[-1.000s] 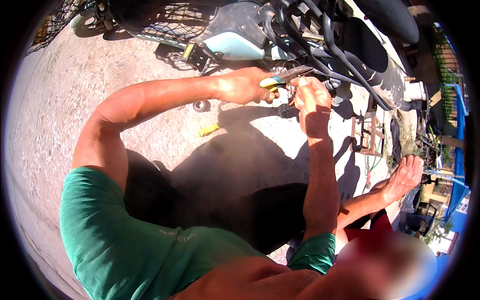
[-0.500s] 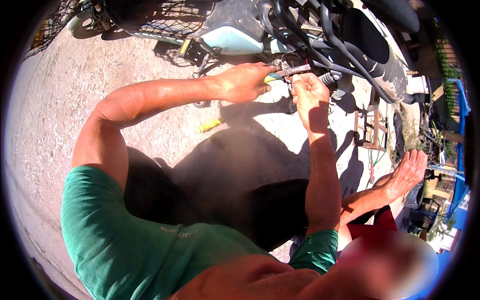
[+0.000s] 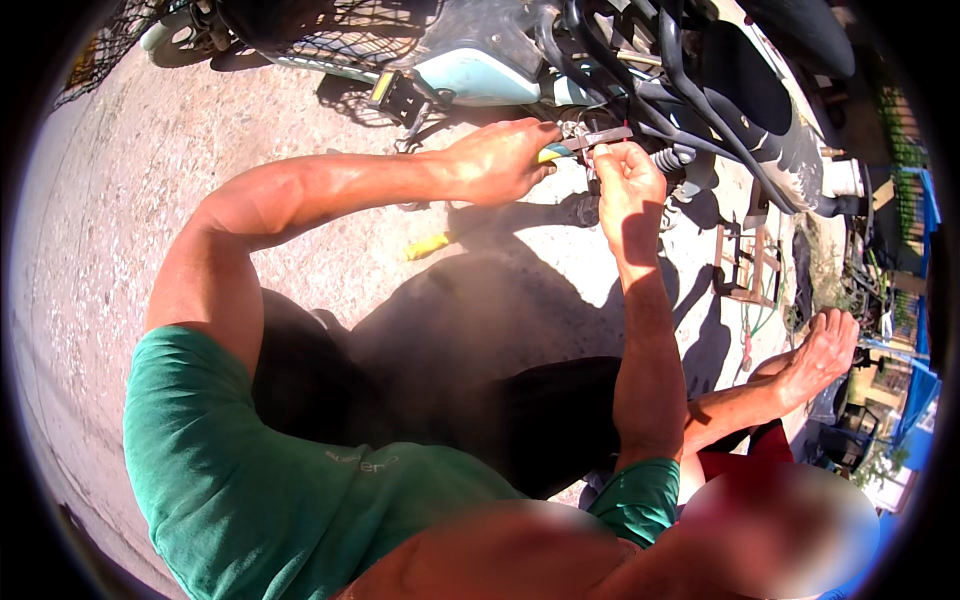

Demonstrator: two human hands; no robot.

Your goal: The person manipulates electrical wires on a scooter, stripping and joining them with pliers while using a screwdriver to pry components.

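My left hand point(image 3: 500, 160) is closed on yellow-and-green handled pliers point(image 3: 553, 152), whose metal jaws point right, at the underside of the scooter beside small metal parts. My right hand point(image 3: 630, 195) is just right of and below the jaws, thumb and finger pinched on something small that I cannot make out. A grey coiled spring point(image 3: 675, 158) sits beside it on the scooter point(image 3: 470, 72), which has a light-blue panel and black tube bars.
A yellow item point(image 3: 425, 247) lies on the concrete ground point(image 3: 150, 150). A rusty metal frame point(image 3: 750, 290) with a green cord stands at the right. A co-worker's hand point(image 3: 820, 355) and red clothing point(image 3: 750, 450) are at lower right. A black net point(image 3: 100, 50) hangs upper left.
My left hand with the pliers has moved up toward the scooter, and the jaws now lie more level. My right hand has shifted slightly up. The co-worker's hand has moved a little.
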